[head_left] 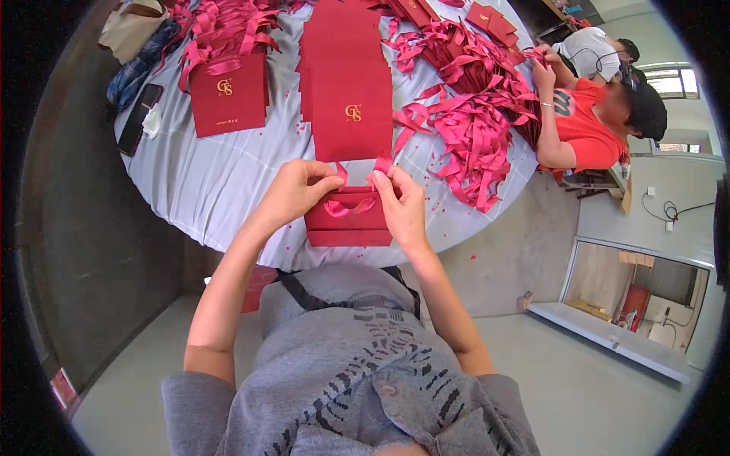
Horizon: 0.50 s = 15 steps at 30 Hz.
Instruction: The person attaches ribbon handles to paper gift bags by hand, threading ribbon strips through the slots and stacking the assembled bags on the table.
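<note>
Close to the table's near edge lies a small dark-red paper gift bag (349, 238), its opening facing away from me and a pink ribbon handle (351, 207) across it. At its far left corner, my left hand (303, 185) is closed, thumb and forefinger pinching a piece of the ribbon. My right hand (403, 204) pinches ribbon at the far right corner. The fingertips partly hide the ribbon's ends and the bag's mouth. Just beyond lies an overlapping row of flat red bags (351, 83) with a gold emblem on the nearest one.
The round table wears a white cloth (179, 205) dotted with red scraps. Ribboned bags (228, 95) lie at left, near a phone (141, 120) and crumpled tissue (153, 121). At right, a co-worker in a red shirt (589, 125) handles a heap of pink ribbons (475, 144).
</note>
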Tool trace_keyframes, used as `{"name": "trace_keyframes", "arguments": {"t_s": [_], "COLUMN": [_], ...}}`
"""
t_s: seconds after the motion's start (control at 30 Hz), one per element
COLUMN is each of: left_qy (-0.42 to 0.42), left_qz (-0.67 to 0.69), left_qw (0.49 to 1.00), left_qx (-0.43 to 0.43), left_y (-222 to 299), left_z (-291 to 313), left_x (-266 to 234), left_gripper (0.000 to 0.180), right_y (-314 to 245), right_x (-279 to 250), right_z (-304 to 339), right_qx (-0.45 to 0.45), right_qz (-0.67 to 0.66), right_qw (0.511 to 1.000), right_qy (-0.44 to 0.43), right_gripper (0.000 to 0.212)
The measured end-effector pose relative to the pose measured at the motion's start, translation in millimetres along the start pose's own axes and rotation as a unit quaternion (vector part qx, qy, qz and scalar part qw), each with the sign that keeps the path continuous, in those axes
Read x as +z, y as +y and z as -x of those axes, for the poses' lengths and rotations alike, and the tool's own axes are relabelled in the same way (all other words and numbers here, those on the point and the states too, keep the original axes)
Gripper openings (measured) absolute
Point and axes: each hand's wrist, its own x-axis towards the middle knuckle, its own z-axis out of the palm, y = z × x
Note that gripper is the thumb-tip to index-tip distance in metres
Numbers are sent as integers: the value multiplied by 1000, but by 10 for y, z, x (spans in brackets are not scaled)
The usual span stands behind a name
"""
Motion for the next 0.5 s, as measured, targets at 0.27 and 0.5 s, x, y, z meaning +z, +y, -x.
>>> {"name": "trace_keyframes", "arguments": {"t_s": [0.27, 0.5], "left_qy": [171, 212], "left_qz": [-5, 204], "left_qw": [985, 956], "left_qx": [8, 9], "left_y": [-119, -115], "left_z": [33, 72], "left_x": [224, 405], "left_gripper": [17, 19], "right_y": [-1, 38], "right_x": [67, 72], "right_z": [138, 266], "right_qx": [-14, 2], "right_qz": [-7, -35], "right_qw": [999, 996], "right_qy": [31, 76], "right_gripper": [20, 19]}}
